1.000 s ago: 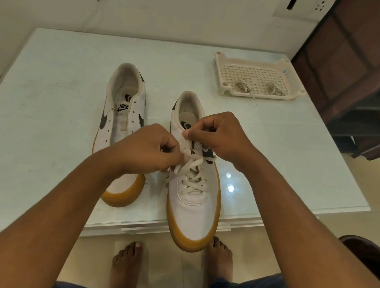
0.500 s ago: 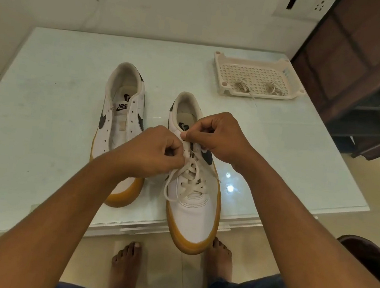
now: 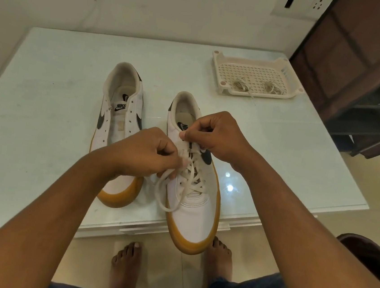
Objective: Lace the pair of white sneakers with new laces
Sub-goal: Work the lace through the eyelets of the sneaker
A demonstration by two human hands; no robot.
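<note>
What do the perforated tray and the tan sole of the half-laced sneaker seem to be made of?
Tray: probably moulded plastic, cream and matt; the regular grid of holes and the rounded rim suggest it.
Sole: likely rubber, tan, smooth with a faint sheen; the exact compound cannot be told.

A second ago the flat cream lace point(image 3: 192, 179) was drawn snug across the white leather sneaker with the gum-yellow sole point(image 3: 196, 217). Half a second ago a small slack loop had appeared. It has since grown, spilling from under the left hand point(image 3: 143, 153) toward 6 o'clock, past the shoe's left edge, then curving back onto the toe.
</note>
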